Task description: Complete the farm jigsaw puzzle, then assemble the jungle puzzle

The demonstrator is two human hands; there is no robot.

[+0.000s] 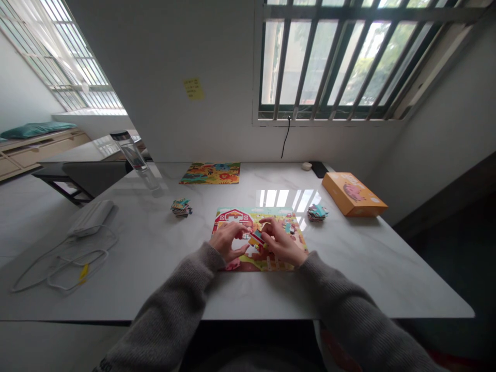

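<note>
A cartoon farm jigsaw puzzle (287,263), with a red barn at its upper left, lies partly assembled, and white gaps show in its middle. Just above it, my right hand (284,245) pinches a small puzzle piece (256,236) between thumb and fingers. My left hand (228,240) has its curled fingertips at the piece's upper left end, while its thumb stretches out lower down, apart from them. Stacks of loose puzzle pieces stand on either side, one on the left (181,208) and one on the right (317,212). The hands hide part of the puzzle's centre.
Farther back on the white table (163,279) lies an animal puzzle (211,173). An orange box (352,195) stands at the right, near a black phone (319,169) and small white case (306,166). At left are a clear bottle (136,160) and a white power strip (92,217) with its cable.
</note>
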